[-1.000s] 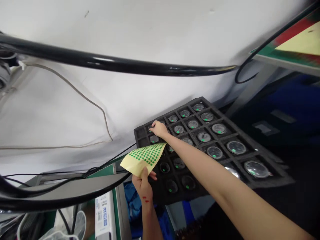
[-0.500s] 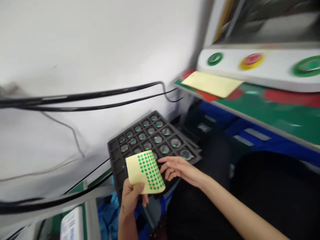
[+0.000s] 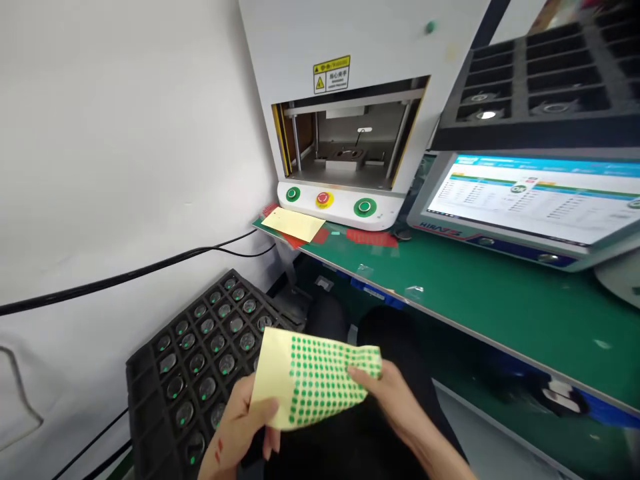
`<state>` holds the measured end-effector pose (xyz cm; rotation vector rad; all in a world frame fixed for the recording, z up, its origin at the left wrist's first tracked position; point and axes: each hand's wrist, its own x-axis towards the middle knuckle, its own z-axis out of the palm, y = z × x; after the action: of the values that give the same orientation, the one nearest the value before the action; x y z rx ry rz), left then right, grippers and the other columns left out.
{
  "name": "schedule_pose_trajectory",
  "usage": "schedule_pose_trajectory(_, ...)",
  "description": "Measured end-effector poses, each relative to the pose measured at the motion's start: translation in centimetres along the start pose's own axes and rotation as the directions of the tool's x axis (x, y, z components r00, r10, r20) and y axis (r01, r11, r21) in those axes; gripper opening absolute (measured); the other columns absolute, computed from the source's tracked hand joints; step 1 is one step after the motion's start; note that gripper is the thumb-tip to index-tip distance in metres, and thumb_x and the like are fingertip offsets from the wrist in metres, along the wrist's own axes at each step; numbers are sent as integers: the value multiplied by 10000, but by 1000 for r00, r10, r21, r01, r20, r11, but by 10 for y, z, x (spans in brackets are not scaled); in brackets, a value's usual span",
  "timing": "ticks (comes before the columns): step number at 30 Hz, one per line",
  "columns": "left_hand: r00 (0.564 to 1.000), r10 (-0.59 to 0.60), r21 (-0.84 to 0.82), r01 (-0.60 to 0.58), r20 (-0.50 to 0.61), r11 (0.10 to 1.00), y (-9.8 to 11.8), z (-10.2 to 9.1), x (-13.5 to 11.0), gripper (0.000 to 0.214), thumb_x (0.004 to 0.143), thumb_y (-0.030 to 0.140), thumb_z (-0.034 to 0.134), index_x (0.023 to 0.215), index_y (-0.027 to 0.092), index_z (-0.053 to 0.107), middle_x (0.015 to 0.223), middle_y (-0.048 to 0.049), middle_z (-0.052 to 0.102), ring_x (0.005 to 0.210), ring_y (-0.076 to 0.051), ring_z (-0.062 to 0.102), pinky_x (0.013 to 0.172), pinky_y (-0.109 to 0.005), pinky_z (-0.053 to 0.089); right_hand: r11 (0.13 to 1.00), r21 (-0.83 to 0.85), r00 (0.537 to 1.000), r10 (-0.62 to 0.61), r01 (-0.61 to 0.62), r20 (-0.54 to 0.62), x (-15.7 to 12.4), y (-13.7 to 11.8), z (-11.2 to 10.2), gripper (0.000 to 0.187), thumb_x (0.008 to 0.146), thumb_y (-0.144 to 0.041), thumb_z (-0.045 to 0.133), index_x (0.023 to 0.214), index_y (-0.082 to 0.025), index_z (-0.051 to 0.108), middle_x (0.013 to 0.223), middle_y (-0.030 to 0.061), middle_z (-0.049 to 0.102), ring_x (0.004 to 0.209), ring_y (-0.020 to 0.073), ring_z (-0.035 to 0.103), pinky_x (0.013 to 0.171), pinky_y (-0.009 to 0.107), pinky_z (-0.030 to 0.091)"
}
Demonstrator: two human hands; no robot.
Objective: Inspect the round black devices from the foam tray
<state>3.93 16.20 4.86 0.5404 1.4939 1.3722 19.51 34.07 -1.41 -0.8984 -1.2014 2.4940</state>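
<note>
Your left hand [image 3: 243, 420] and right hand [image 3: 390, 393] grip opposite ends of the sticker sheet [image 3: 320, 380], the black tray [image 3: 143, 393] lying beyond your left.

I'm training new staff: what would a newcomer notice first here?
The sheet of green dots likely stands out first, held in the left hand and right hand, low in the middle. Left of it is a black tray of round parts. Beyond stands a white machine with a red button.
</note>
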Motion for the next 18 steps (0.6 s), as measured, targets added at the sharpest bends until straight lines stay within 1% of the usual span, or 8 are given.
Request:
schedule_pose_trajectory(1,998,23,44,-21,-56,999,5,3,3,509,787,533,672,1025,83,683,513,-48,624,370,-106,521,338,-167,366,998,-63,996,-36,31,-81,-3,-8,-6,398,548,-465,879,726,-145,725,738,97,729,741,281,707,704,364,565)
schedule_pose_trajectory(3,987,70,95,-56,-145,994,15,6,8,564,792,530,667,1141,88,628,576,-59,662,414,-126,552,357,-186,392,985,-159,982,-91,65,-163,-5,-27,-17,413,549,-510,859,684,-148,712,661,92,710,623,275,689,551,336,552)
schedule_pose_trajectory(6,947,130,50,-120,-293,991,23,3,11,671,766,529,688,1263,104,540,602,-48,683,400,-113,526,395,-198,391,966,-221,943,-196,138,-270,14,-62,-26,406,541,-501,845,699,-153,710,637,82,700,579,259,677,503,324,550)
schedule_pose_trajectory(8,904,117,-11,-133,-411,991,25,-3,9,658,734,532,708,1215,106,566,570,-29,667,393,-91,493,427,-192,375,946,-236,872,-300,221,-387,44,-90,-28,366,549,-441,834,739,-155,707,697,79,717,636,255,690,557,328,572)
schedule_pose_trajectory(12,863,2,-50,-32,-506,998,20,-13,-5,577,638,545,762,999,112,637,591,-37,678,433,-85,507,475,-191,370,859,-380,772,-488,343,-407,131,-139,-25,248,697,-344,725,834,-145,669,889,100,733,758,232,697,620,315,573)
schedule_pose_trajectory(14,856,-30,-54,2,-516,999,16,-16,-15,545,629,536,770,951,116,643,599,-38,682,442,-82,511,488,-190,363,752,-591,715,-582,292,-387,171,-155,-23,232,788,-347,643,885,-137,649,938,112,722,804,219,686,646,312,562)
schedule_pose_trajectory(15,852,-36,-63,3,-522,998,14,-17,-20,521,643,526,763,945,118,644,605,-38,683,449,-80,513,494,-189,360,721,-645,703,-596,254,-389,186,-161,-22,249,808,-369,626,871,-128,640,921,129,715,819,231,677,656,327,553)
schedule_pose_trajectory(18,848,-46,-87,0,-527,996,10,-19,-35,452,697,493,730,944,125,646,619,-38,687,469,-83,527,512,-193,372,639,-759,677,-614,125,-405,208,-171,-21,331,810,-434,636,848,-105,630,880,204,679,915,306,635,749,425,512)
